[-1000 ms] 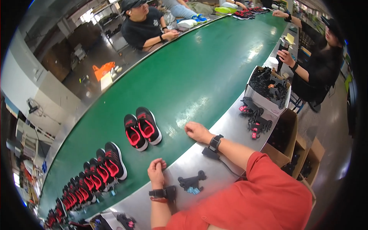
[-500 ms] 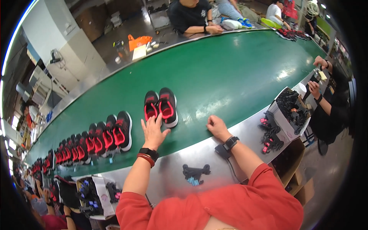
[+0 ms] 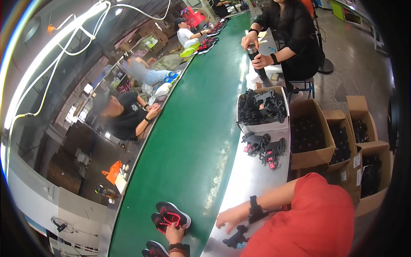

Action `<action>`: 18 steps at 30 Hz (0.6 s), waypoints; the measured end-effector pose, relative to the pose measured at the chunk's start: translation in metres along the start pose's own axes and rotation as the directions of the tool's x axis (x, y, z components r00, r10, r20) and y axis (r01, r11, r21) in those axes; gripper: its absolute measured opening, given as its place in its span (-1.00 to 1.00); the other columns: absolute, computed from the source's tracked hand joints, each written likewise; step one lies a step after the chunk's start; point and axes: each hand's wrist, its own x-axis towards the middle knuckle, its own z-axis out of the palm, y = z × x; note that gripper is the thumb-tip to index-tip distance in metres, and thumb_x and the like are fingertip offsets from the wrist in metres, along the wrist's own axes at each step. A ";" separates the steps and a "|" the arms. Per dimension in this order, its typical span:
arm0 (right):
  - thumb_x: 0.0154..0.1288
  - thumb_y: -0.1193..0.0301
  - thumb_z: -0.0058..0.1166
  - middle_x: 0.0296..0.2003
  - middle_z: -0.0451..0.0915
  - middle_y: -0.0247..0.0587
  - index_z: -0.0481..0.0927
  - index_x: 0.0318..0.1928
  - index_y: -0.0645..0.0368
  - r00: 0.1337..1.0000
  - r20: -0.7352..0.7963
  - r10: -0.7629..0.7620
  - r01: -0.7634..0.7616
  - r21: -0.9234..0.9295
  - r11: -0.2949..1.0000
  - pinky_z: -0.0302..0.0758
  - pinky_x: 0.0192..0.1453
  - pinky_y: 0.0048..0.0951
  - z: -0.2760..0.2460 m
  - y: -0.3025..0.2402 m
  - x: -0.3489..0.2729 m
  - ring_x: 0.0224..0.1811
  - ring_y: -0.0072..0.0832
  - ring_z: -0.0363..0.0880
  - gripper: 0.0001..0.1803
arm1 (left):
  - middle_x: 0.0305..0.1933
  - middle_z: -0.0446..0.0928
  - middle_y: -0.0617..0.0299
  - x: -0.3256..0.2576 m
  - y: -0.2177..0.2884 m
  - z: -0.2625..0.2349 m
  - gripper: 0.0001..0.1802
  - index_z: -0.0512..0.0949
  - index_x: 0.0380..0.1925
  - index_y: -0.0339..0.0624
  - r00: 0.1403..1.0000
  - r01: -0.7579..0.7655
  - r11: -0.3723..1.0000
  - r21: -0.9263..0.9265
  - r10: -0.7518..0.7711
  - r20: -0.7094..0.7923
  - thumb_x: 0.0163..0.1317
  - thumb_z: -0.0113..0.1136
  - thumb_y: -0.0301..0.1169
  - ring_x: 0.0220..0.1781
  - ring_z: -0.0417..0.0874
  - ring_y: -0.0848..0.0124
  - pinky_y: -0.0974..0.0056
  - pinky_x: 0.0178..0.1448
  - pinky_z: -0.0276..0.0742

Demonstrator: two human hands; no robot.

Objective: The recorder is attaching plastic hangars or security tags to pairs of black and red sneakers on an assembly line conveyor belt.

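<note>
Two black sneakers with red linings stand side by side on the green belt at the lower middle. My left hand is at the heel of the nearer sneaker, its fingers closed on the collar. Beside it is the other sneaker. My right hand hangs over the metal ledge, fingers stretched out and somewhat blurred, holding nothing. Just below it lies a black plastic shoe hanger with a light-blue tag, partly covered by my sleeve. Another black sneaker shows at the bottom edge.
On the ledge lie several black hangers with red tags, by a white box full of them. Cardboard boxes stand at right. Ahead, a co-worker in black holds a dark bottle. Another co-worker leans at the belt's left edge.
The view has turned to the right along the belt. My left hand has gone from reaching over the sneakers to gripping one. My right hand has unclenched and moved over the ledge.
</note>
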 end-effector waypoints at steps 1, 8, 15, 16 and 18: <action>0.02 0.13 0.32 -0.18 0.51 0.05 0.53 -0.10 0.29 0.998 0.057 -0.019 0.024 -0.081 0.996 0.45 -0.08 -0.14 0.004 -0.013 -0.007 -0.06 -0.02 0.46 -0.45 | -0.25 0.59 -0.09 0.001 0.017 -0.005 -0.37 0.63 -0.18 -0.12 1.000 -0.004 0.999 -0.037 0.004 -0.008 -0.19 0.44 0.08 -0.14 0.61 0.01 0.03 -0.07 0.51; -0.12 0.32 0.25 -0.28 0.48 0.02 0.53 -0.33 0.30 0.985 0.142 -0.097 0.138 -0.321 0.937 0.40 -0.14 -0.15 0.034 -0.016 -0.020 -0.14 -0.08 0.44 -0.65 | -0.16 0.54 -0.15 0.003 0.094 -0.003 -0.41 0.59 -0.08 -0.12 0.999 0.044 0.998 -0.052 -0.042 0.031 -0.04 0.37 0.02 -0.07 0.58 -0.04 0.01 -0.02 0.49; -0.13 0.33 0.24 -0.43 0.52 0.02 0.53 -0.48 0.30 0.987 0.157 0.035 0.023 -0.355 0.935 0.39 -0.15 -0.15 0.036 -0.010 -0.013 -0.21 -0.04 0.45 -0.72 | -0.10 0.53 0.01 -0.030 0.076 -0.018 -0.27 0.43 0.06 -0.15 0.960 -0.219 0.974 -0.055 0.205 -0.193 -0.18 0.48 -0.23 -0.02 0.52 0.03 0.03 0.08 0.38; -0.14 0.32 0.26 -0.47 0.53 0.01 0.53 -0.49 0.28 0.994 0.107 0.002 0.038 -0.370 0.928 0.41 -0.18 -0.13 0.036 -0.009 -0.014 -0.24 -0.04 0.47 -0.72 | -0.07 0.50 0.04 -0.038 0.070 -0.020 -0.26 0.43 0.06 -0.15 0.953 -0.214 0.974 -0.071 0.192 -0.235 -0.21 0.48 -0.25 0.01 0.48 0.05 0.04 0.10 0.35; -0.14 0.32 0.28 -0.48 0.54 0.01 0.53 -0.48 0.28 0.993 0.111 0.026 0.008 -0.294 0.956 0.42 -0.21 -0.12 0.033 -0.003 -0.012 -0.27 -0.04 0.49 -0.71 | -0.04 0.46 0.08 -0.050 0.046 -0.007 -0.31 0.45 -0.01 -0.18 0.953 -0.195 0.976 -0.097 0.165 -0.253 -0.24 0.47 -0.31 0.06 0.41 0.06 0.05 0.12 0.31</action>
